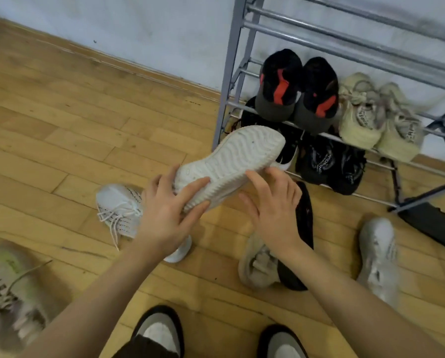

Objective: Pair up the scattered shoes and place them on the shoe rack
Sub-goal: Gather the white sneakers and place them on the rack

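Note:
A white sneaker (231,161) is held sole-up in front of the grey metal shoe rack (231,81). My left hand (169,210) grips its heel end. My right hand (273,202) touches the sole's near edge with fingers spread. A matching white knit sneaker (118,210) lies on the floor, partly under my left wrist. On the rack's middle shelf stand a black-and-red pair (296,91) and a cream pair (379,117). Black shoes (330,164) fill the bottom shelf.
Loose on the wooden floor are a beige sneaker (257,264) beside a black shoe (304,223), a pale grey sneaker (379,257) at right and a blurred grey-green one (6,288) at far left. My own two feet (159,332) show at the bottom. A white wall (138,29) stands behind the rack.

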Tool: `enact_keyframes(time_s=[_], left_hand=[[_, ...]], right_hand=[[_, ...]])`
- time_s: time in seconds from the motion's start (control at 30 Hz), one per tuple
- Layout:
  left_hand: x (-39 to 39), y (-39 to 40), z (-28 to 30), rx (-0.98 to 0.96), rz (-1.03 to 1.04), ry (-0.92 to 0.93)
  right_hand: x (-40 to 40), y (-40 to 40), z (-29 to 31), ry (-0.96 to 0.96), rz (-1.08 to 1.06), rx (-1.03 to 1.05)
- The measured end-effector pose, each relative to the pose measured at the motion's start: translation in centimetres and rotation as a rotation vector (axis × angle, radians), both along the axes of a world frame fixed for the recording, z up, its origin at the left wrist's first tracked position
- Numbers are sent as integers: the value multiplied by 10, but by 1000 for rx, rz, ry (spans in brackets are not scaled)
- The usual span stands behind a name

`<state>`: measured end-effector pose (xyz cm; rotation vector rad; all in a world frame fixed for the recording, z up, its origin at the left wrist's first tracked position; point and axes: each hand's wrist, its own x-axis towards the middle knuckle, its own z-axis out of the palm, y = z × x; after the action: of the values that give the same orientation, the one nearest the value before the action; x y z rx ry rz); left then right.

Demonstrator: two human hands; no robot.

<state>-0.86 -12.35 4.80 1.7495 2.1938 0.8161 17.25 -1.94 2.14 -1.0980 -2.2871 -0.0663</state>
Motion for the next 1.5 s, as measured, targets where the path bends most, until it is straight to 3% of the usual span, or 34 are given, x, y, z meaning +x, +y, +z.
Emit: enact_keyframes(time_s=[0.27,0.57,0.77,1.07,1.2,1.37,1.5], left_hand=[[69,-4,-25,-114,-180,-26],[97,12,-58,-230,-355,-18],[86,30,-70,-277,-422,100],[61,42,-95,-160,-235,25],[51,47,-101,-192,-228,52],[37,59,-114,-296,-222,25],[36,68,-126,-274,-227,24]], right_hand=[[83,-22,-22,-89,-112,46],[129,-33,-54,-127,-81,-232],[117,-12,-63,-159,2,-295],[63,29,-64,-152,77,-134],[41,53,-59,-123,-5,-200],[36,75,-64,-285,71,-343],[46,64,-82,-315,-4,-390]])
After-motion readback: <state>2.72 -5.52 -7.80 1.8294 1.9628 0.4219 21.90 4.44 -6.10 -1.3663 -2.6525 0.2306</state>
